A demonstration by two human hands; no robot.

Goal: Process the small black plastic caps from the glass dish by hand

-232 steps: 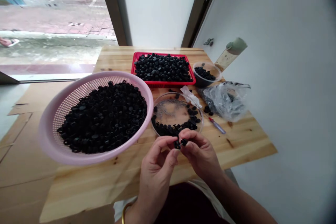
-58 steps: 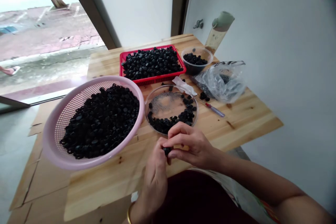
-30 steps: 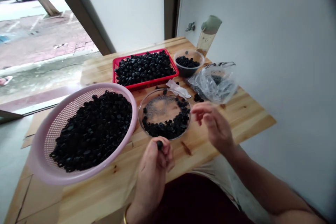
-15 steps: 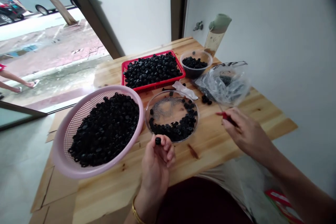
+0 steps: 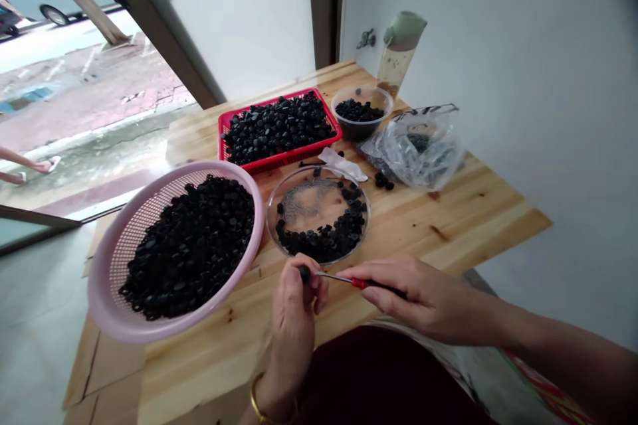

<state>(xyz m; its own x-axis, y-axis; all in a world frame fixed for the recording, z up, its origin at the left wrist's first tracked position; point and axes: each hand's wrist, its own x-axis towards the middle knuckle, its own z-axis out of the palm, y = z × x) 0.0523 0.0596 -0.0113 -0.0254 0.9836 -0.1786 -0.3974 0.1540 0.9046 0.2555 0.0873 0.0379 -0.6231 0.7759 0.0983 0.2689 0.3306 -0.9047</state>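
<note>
Between thumb and fingers, my left hand [image 5: 295, 312] pinches a small round black cap [image 5: 304, 273]. My right hand [image 5: 413, 295] is closed around the red-and-black handle of a screwdriver [image 5: 357, 283]. Its thin metal shaft points left, with the tip at or very close to the cap; I cannot tell whether it goes in. Just beyond my hands lies a clear round dish [image 5: 369, 216] with small black parts along its near and right sides and thin, pale, wire-like pieces at the back left.
A pink basket [image 5: 102, 319] full of black parts stands left. Behind the dish are a red tray [image 5: 222, 126] of black caps, a clear bowl [image 5: 343, 123] of black pieces, a plastic bag [image 5: 438, 159] and a bottle [image 5: 399, 56] by the wall. The wooden table [image 5: 498, 216] ends at right.
My right hand has brought the screwdriver left and down from near the plastic bag to the cap. My left hand keeps its pinch, turned slightly. The whole view has shifted a little.
</note>
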